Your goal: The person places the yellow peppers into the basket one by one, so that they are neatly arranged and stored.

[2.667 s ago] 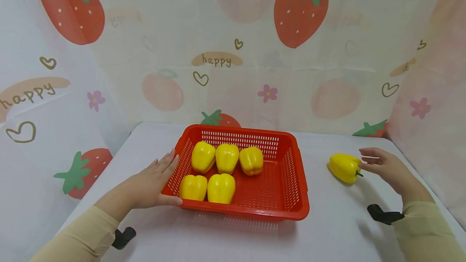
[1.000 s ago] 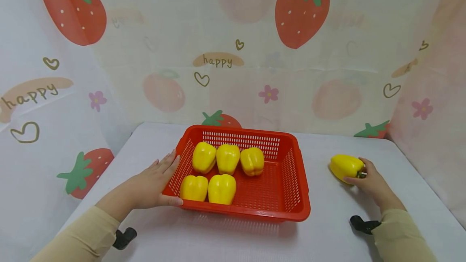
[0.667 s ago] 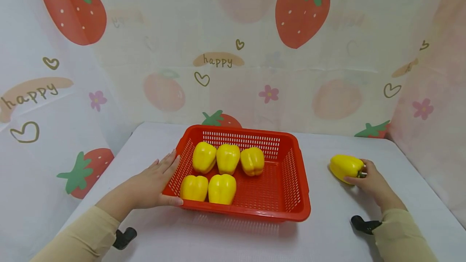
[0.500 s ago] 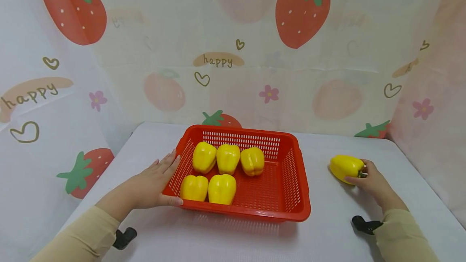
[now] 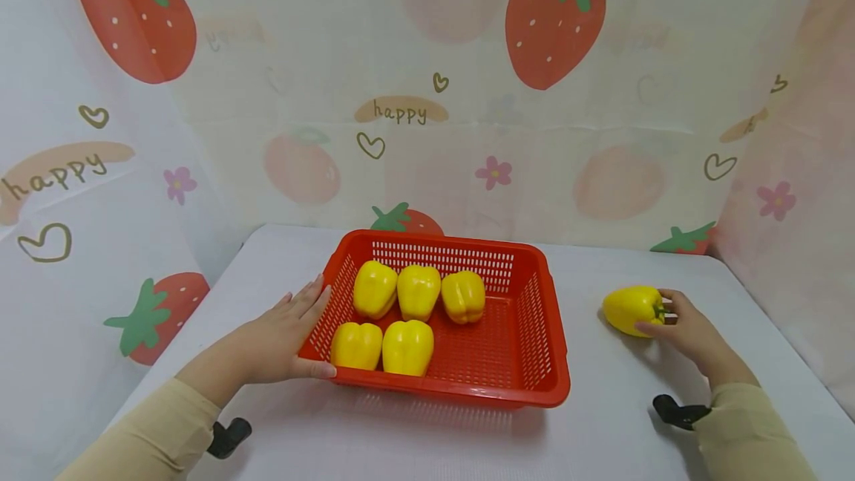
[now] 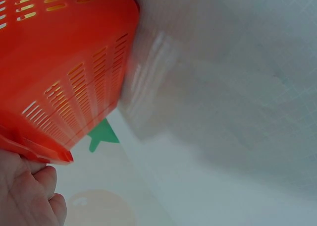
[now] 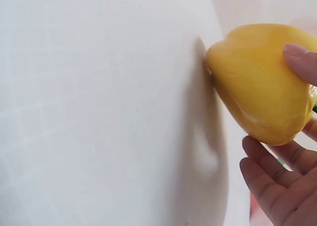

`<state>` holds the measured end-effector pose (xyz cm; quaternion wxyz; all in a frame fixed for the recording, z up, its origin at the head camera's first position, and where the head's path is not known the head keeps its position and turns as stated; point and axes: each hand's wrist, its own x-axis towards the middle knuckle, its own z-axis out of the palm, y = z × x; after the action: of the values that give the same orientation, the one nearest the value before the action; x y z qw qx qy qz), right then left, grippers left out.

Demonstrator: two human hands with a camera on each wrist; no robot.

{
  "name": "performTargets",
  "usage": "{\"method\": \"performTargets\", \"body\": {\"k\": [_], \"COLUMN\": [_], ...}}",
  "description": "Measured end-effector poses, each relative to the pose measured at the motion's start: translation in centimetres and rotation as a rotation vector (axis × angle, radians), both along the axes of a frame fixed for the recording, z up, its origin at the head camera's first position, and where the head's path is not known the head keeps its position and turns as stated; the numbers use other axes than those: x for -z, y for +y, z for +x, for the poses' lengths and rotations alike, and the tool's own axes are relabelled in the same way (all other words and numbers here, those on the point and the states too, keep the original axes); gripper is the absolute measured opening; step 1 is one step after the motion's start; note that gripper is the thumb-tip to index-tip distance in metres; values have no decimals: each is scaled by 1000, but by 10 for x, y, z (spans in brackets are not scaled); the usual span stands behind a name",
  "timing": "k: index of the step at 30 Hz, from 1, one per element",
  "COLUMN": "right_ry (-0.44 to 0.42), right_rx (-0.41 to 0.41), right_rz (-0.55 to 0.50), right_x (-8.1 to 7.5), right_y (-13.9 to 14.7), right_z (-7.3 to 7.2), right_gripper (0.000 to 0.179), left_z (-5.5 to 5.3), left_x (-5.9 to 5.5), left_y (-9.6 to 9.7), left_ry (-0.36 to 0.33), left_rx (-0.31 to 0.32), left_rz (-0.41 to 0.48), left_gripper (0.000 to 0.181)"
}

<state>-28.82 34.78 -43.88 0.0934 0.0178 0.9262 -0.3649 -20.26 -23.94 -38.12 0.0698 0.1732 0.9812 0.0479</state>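
Note:
In the head view a yellow bell pepper (image 5: 631, 310) lies on its side right of the basket, stem end toward my right hand (image 5: 695, 336). That hand holds its stem end, thumb on the near side and fingertips on the far side. The right wrist view shows the thumb on the bell pepper (image 7: 262, 82) and some fingertips against its underside; I cannot tell whether it touches the table. My left hand (image 5: 277, 340) rests with extended fingers on the left rim of a red plastic basket (image 5: 481, 347), thumb at its front corner. Several yellow bell peppers (image 5: 417, 292) sit inside.
A white-covered table (image 5: 414, 444) carries the basket. A strawberry-printed cloth (image 5: 534, 132) hangs behind it and along both sides. Black wrist-worn pieces (image 5: 230, 436) show below both sleeves.
My right hand came from beside the bell pepper to hold its stem end. Over the last half second hand and pepper shifted and turned slightly. The left hand and basket stayed still.

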Motion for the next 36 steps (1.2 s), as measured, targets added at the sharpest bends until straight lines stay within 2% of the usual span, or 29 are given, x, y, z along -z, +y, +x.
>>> {"method": "performTargets", "body": {"k": [21, 28, 36], "right_ry": [32, 83, 164], "right_rx": [-94, -40, 20], "right_rz": [27, 18, 54], "right_x": [-17, -16, -17], "right_y": [-10, -17, -22], "right_z": [2, -2, 0], "right_gripper": [85, 88, 79], "left_z": [0, 0, 0], "left_x": [1, 0, 0], "left_y": [-1, -1, -1], "left_ry": [0, -12, -4], "left_rx": [-3, -13, -6], "left_rz": [-3, 6, 6], "left_gripper": [120, 120, 120]}}
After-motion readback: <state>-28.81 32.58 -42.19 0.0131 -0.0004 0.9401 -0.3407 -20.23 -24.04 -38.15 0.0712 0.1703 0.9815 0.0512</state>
